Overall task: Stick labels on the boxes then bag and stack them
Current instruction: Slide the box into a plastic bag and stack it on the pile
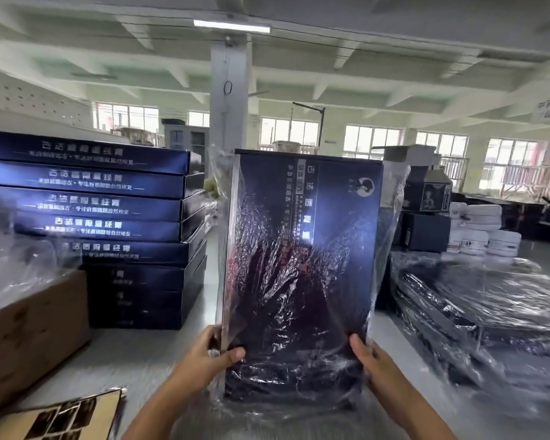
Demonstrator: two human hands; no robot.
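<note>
A flat dark blue box (pixel 302 249) stands upright in front of me inside a clear plastic bag (pixel 391 223) whose open top flares past the box's upper corners. My left hand (pixel 215 350) grips the lower left edge of the bagged box, thumb on its front. My right hand (pixel 367 354) grips the lower right edge the same way. A sheet of dark labels (pixel 61 417) lies at the bottom left of the table.
A tall stack of unbagged blue boxes (pixel 108 223) stands to the left, with a brown carton (pixel 32 325) holding clear bags in front of it. Bagged boxes (pixel 477 309) lie stacked on the right. White round tins (pixel 486 230) and dark cartons sit behind them.
</note>
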